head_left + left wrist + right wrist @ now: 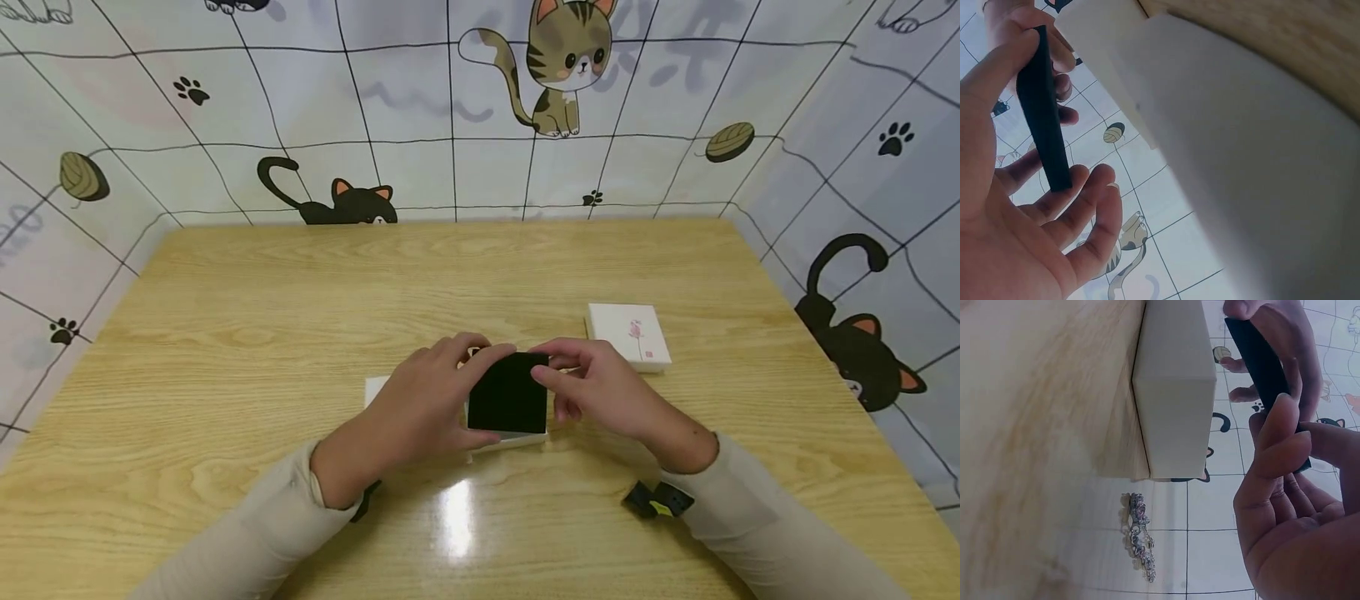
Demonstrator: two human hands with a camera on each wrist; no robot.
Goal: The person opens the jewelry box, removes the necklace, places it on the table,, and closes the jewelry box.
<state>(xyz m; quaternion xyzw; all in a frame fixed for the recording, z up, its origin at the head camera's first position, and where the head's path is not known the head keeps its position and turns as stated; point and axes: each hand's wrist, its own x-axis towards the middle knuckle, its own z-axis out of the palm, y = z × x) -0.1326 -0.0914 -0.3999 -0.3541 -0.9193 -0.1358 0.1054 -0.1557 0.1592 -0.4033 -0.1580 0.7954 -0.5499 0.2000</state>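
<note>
Both hands hold a thin black square pad (510, 396) above a white box (516, 441), whose front rim shows below it. My left hand (423, 396) spans the pad's left side; in the left wrist view the thumb and fingers grip opposite edges of the pad (1044, 112). My right hand (603, 387) pinches the other side, and the right wrist view shows thumb and finger on the pad (1257, 359) near one end. The pad stands clear over the white box (1175, 419) there. A silver bracelet (1139, 534) with a pink stone lies on the table beside the box.
A white box (628, 336) with a pink flower print rests behind my right hand. Another white piece (375, 388) sticks out from behind my left hand. The wooden table (337, 283) ends at a cat-patterned cloth backdrop (420, 92). A dark strap device (660, 500) is at my right wrist.
</note>
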